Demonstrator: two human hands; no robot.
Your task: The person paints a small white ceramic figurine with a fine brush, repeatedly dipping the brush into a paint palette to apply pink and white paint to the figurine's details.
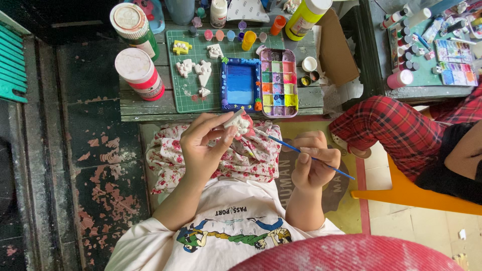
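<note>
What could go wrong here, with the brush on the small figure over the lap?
The left hand pinches the small white figure by its edges only, so it might slip onto the floral cloth. The thin brush in the right hand could drip paint on that cloth. The tall paint bottles stand near the table edge and could be knocked off.

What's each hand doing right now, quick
Left hand: closed on a small white figurine.
Right hand: closed on a thin blue paintbrush, tip toward the figurine.
</note>
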